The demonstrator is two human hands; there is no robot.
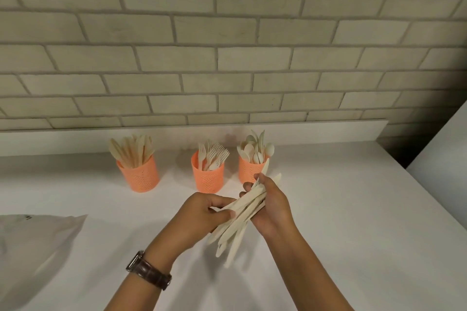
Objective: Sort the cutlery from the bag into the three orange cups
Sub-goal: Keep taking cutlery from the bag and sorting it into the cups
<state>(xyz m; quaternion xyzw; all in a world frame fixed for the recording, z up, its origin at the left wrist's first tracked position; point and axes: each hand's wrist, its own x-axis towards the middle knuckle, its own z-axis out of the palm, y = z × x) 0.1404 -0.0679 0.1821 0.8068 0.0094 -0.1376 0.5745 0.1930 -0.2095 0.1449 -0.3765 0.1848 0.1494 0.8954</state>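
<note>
White table (353, 209): back edge meets a low white ledge (177, 136) under a brick wall (227, 58); right edge runs diagonally from far centre-right toward the near right. Broad bare surface lies right of the hands, and a narrower strip lies between the hands and the cups. Three orange perforated cups stand upright in a row near the back: left cup (137, 174) with knives, middle cup (207, 174) with forks, right cup (249, 170) with spoons. Bag (38, 247): pale, lying flat at the near left, well apart from the cups. Bundle of wooden cutlery (242, 214): held above the table in front of the right cup, long axis slanting from near-left to far-right, far tips overlapping the right cup in view; type of piece cannot be told. Left hand (202, 212): thumb and curled fingers pinch the bundle's middle; wristwatch (149, 270) on the wrist. Right hand (273, 207): fingers curled round the bundle's upper part.
</note>
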